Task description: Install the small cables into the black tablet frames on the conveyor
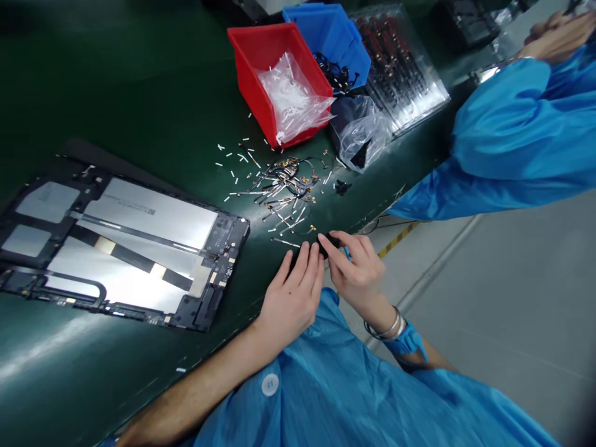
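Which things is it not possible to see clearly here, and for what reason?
In the head view:
- Dark piece between the left hand and right hand: mostly covered by them.
- Opened device: far end cut off by the left edge.
- Printing on it: too small to read.
- Co-worker's hand: blurred, cut off by the right edge.
- Blue bin: partly hidden behind red bin.

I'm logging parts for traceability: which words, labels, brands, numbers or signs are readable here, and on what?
Nothing is legible.
Small print on the opened device's silver panel: too small.
Pale marks on its dark right end: too small and blurred.
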A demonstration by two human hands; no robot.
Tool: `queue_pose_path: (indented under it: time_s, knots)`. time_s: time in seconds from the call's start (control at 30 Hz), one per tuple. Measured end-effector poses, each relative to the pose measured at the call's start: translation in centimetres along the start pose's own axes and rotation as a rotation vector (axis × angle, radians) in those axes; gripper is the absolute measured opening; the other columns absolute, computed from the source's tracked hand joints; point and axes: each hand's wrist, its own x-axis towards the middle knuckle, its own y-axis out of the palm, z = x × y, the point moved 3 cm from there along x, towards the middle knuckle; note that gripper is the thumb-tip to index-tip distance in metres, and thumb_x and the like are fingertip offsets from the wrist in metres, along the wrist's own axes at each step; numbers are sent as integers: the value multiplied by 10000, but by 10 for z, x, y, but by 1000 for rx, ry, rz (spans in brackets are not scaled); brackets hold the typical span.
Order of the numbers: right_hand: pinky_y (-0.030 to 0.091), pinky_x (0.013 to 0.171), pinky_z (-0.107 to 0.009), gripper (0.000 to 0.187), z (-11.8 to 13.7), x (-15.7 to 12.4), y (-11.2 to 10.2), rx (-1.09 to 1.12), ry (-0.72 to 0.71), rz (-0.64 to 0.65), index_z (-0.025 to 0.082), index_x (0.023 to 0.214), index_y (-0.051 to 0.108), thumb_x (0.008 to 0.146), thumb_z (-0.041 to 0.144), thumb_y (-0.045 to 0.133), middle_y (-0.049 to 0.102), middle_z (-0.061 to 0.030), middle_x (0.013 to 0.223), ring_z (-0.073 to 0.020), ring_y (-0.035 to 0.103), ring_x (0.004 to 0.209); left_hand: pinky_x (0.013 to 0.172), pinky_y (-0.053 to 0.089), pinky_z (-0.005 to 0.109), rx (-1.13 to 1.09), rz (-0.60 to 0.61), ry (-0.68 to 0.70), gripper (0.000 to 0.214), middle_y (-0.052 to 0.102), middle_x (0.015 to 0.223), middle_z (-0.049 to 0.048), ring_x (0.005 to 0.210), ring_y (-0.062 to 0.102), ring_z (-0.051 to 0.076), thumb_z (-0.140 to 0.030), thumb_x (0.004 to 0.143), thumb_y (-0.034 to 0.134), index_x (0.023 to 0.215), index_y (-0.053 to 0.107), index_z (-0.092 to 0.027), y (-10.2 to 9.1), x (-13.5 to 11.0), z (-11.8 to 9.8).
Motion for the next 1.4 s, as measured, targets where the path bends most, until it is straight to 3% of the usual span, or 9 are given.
queue_pose_path:
  time_s: [0.2, 0.43, 0.63, 0.8, 0.93, 1.07, 1.17, 1.27, 1.4]
  knots:
    - [512, 656, -287, 252, -3, 5, -2, 83, 17, 51, 170, 1037, 696, 856, 85, 543, 700, -105, 973, -175, 585, 808, 1024, 417, 410, -17, 2, -2, 405, 591, 1312, 150, 1244, 532, 285, -143, 918, 374, 1235, 588, -12, -1, 0, 0]
    - [541, 734, -330, 154, -17, 11, -10, 343, 266, -10, 214, 929, 699, 857, 131, 591, 705, -56, 884, -164, 639, 807, 1024, 424, 422, -92, -1, -14, 401, 565, 1335, 181, 1252, 523, 305, -128, 890, 431, 1242, 569, 3, 0, 1, 1]
    - [500, 657, -285, 138, 6, 43, -12, 325, -36, 291, 189, 853, 683, 883, 175, 549, 700, -39, 827, -161, 604, 769, 987, 494, 416, -538, -236, -101, 318, 636, 1212, 199, 1235, 536, 264, -55, 836, 510, 1142, 595, -68, -36, -14, 13]
    - [391, 548, -295, 158, 28, 56, -5, 53, -270, 464, 176, 671, 608, 806, 94, 591, 632, -54, 675, -189, 546, 683, 956, 510, 349, -625, -184, -237, 308, 663, 1149, 142, 1114, 602, 194, -2, 833, 523, 1104, 612, -118, -92, -27, 41]
    - [359, 535, -308, 200, 30, 54, -7, -15, -334, 371, 184, 617, 557, 756, 42, 577, 571, -53, 592, -194, 517, 626, 963, 504, 331, -633, -79, -401, 236, 655, 1188, 103, 1106, 610, 176, -91, 887, 527, 1087, 630, -164, -108, -23, 58]
    - [354, 546, -319, 211, 24, 63, -24, 41, -392, 207, 197, 650, 544, 832, 94, 522, 570, -40, 591, -191, 515, 623, 816, 546, 309, -779, -19, -541, 270, 627, 1222, 129, 1122, 596, 208, -163, 865, 567, 1132, 602, -137, -96, 0, 72]
    - [376, 565, -313, 138, 23, 83, -40, 98, -445, 51, 186, 757, 576, 871, 118, 539, 640, -55, 684, -183, 531, 659, 573, 505, 230, -1088, 202, -669, 144, 700, 891, 82, 758, 666, 152, -213, 877, 568, 982, 610, -124, -78, 27, 86]
    - [409, 567, -299, 101, 27, 105, -49, 130, -528, -87, 192, 795, 585, 847, 105, 591, 675, -53, 722, -176, 544, 668, 381, 347, 158, -1460, 384, -739, 163, 631, 604, 5, 441, 561, 77, -180, 914, 499, 763, 538, -131, -69, 50, 93]
    - [482, 620, -299, 96, 27, 131, -45, 226, -476, -162, 199, 840, 626, 854, 116, 580, 713, -46, 783, -166, 599, 687, 350, 310, 132, -1606, 237, -706, 136, 642, 600, 14, 417, 560, 68, -159, 889, 518, 756, 523, -128, -75, 62, 106]
